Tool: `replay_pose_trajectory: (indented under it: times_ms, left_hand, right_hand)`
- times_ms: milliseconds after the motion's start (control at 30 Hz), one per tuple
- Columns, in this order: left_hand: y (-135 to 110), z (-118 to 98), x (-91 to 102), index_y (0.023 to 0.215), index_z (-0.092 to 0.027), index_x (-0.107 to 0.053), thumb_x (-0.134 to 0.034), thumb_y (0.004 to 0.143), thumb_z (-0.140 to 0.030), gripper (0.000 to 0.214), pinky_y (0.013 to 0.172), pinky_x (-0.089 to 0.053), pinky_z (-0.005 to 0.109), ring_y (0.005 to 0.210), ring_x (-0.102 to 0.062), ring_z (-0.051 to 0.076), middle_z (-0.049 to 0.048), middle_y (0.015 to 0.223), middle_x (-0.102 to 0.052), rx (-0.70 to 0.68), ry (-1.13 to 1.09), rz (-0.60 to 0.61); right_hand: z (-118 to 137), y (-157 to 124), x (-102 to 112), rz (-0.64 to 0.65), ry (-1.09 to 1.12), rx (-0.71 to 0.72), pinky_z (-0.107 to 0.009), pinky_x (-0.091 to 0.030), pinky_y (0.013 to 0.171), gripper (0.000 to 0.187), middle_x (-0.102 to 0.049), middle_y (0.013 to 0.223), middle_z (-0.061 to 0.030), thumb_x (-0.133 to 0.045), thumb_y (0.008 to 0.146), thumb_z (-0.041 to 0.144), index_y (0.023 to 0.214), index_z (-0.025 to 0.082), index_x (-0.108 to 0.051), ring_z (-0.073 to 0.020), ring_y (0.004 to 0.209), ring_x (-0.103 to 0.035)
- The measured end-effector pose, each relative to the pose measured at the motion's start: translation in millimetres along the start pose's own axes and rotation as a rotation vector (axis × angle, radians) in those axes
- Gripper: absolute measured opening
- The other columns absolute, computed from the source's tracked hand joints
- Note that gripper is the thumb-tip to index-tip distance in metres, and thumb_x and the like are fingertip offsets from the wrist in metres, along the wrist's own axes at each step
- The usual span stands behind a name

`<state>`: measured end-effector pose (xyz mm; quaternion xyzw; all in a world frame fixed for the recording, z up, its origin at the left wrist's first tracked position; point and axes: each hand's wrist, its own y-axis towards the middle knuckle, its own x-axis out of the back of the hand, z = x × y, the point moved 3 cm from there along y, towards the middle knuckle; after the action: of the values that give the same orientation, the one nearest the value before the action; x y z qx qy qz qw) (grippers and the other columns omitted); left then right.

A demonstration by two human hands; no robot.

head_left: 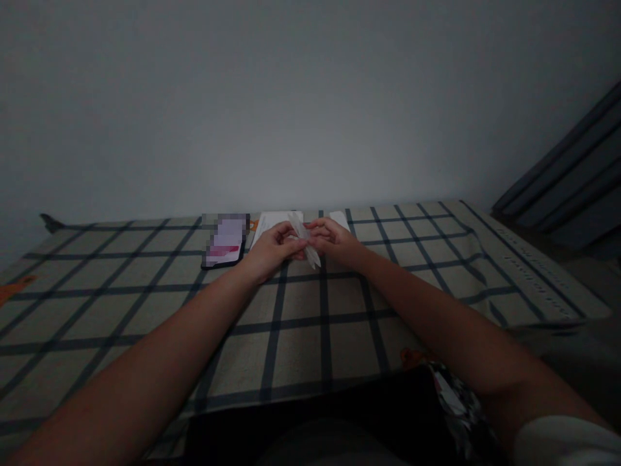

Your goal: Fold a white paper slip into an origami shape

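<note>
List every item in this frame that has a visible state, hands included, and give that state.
Left hand: fingers closed on the white strip
Right hand: fingers closed on it too
White strip: apparently folded, held slantwise
Phone: screen lit, lying face up
White sheet: flat, partly hidden by the left hand
Checked cloth: spread out, rumpled towards the right

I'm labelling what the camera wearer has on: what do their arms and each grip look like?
The left grip and right grip are ungloved human hands. The left forearm and right forearm are bare, with no watch visible. A pale sleeve shows by the right arm; no left sleeve is in view.
</note>
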<state>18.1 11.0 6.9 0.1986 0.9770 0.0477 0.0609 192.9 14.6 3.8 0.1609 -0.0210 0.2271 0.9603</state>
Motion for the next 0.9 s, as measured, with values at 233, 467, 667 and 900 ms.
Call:
replay_pose_trajectory:
  times_ms: [233,467,667,900]
  left_hand:
    - [-1.6,-1.9,0.0,0.11,-0.018,-0.067,-0.085,0.069,-0.037,0.05,0.067,-0.057,0.026,0.074,-0.069,0.015,0.0056,0.099,-0.072,-0.023,0.023,-0.013]
    - [-3.7,-5.1,-1.8,0.11,-0.019,-0.072,-0.08,0.075,-0.041,0.042,0.067,-0.057,0.026,0.083,-0.068,0.017,0.008,0.103,-0.073,0.001,0.041,-0.074]
    - [1.0,-0.7,4.3,0.102,-0.015,-0.072,-0.077,0.074,-0.038,0.036,0.064,-0.056,0.027,0.079,-0.068,0.019,0.009,0.095,-0.074,0.04,-0.033,-0.194]
    - [5.0,-1.4,7.2,0.093,-0.014,-0.067,-0.072,0.079,-0.044,0.033,0.071,-0.058,0.034,0.078,-0.071,0.021,0.0094,0.089,-0.075,-0.041,-0.075,-0.223]
  right_hand:
    - [4.8,-1.4,-2.5,0.027,0.102,-0.042,-0.025,-0.051,0.066,0.044,-0.067,0.093,-0.0026,-0.072,0.078,0.04,0.111,0.021,-0.05,-0.0145,0.079,-0.065]
    - [7.1,-0.1,7.1,-0.098,0.012,-0.056,-0.026,-0.053,0.065,0.03,-0.063,0.094,-0.0027,-0.052,0.087,0.036,0.111,0.019,-0.057,-0.0142,0.077,-0.059]
    - [5.6,3.0,10.3,-0.186,-0.003,-0.094,-0.027,-0.052,0.058,0.025,-0.063,0.088,-0.0051,-0.05,0.09,0.038,0.102,0.018,-0.06,-0.0177,0.078,-0.06]
    - [4.1,5.3,22.7,-0.33,-0.201,-0.042,-0.026,-0.043,0.061,0.027,-0.057,0.074,0.0,-0.058,0.086,0.044,0.082,0.017,-0.06,-0.0134,0.069,-0.052]
